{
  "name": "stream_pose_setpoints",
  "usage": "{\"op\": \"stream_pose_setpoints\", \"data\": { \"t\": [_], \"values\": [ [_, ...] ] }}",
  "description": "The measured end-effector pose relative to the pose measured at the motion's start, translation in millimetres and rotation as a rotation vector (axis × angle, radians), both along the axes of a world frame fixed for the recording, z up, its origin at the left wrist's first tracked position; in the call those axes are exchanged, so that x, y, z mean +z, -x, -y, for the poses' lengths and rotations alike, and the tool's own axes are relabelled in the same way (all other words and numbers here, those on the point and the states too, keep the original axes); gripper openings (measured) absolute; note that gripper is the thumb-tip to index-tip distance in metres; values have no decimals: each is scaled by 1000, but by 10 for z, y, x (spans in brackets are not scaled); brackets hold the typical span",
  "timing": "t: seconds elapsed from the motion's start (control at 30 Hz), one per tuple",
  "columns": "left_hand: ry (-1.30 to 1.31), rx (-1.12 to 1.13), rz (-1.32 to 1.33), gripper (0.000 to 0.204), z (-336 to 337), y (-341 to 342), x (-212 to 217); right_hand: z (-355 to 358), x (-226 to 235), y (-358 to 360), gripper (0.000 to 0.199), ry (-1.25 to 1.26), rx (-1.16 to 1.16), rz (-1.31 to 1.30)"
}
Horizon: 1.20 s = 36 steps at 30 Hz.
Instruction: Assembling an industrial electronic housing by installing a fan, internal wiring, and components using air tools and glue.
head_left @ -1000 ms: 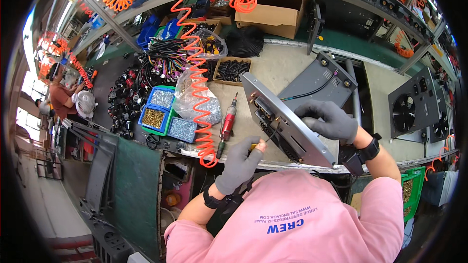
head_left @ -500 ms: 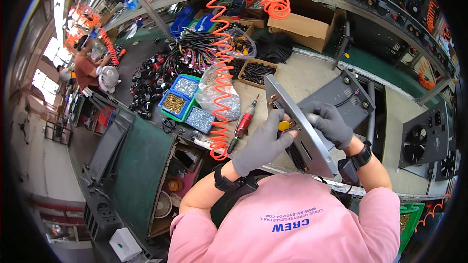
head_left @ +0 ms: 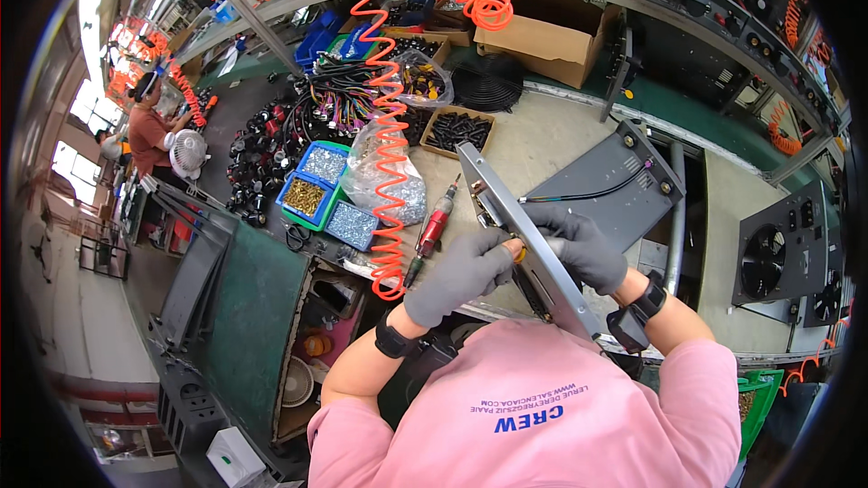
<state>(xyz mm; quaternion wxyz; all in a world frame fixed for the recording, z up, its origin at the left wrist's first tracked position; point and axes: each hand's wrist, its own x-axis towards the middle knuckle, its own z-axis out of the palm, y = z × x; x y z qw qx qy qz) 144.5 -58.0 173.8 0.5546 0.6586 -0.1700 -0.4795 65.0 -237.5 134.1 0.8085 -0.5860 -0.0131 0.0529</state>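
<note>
A long grey metal panel (head_left: 506, 217) stands tilted on edge on the workbench in front of me. My left hand (head_left: 461, 273), in a grey glove, presses a small yellow part (head_left: 518, 253) against the panel's near face. My right hand (head_left: 579, 244), also gloved, grips the panel from its far side. A red pneumatic screwdriver (head_left: 435, 226) lies on the bench just left of my left hand, joined to an orange coiled hose (head_left: 389, 126).
Blue bins of screws (head_left: 316, 190) and a plastic bag of parts (head_left: 384, 183) sit left of the panel. A grey machine casing (head_left: 615, 176) lies behind it, a cardboard box (head_left: 542, 32) beyond. Fan panels (head_left: 782, 258) lie right. Another person (head_left: 149, 131) works far left.
My left hand rose from the bench's front edge to the panel's near face. My view swung right and closer; the panel stayed tilted in my right hand.
</note>
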Motion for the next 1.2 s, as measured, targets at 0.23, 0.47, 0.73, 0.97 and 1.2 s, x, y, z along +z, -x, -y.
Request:
{"op": "stream_pose_setpoints", "data": {
  "t": [0.23,0.47,0.73,0.97,1.2],
  "values": [
    [84,156,700,21,-31,190,-112,-18,173,26,21,164,-56,12],
    [103,45,1067,15,-45,69,-80,-103,50,4,18,201,-130,121],
    [152,218,429,28,-209,80,-147,-97,51,-61,18,147,-88,-30],
    [359,257,277,30,-437,215,-156,-137,18,-68,18,169,-147,12],
    [510,319,207,30,-358,313,-156,-96,31,-39,23,383,-149,74]
  ]
}}
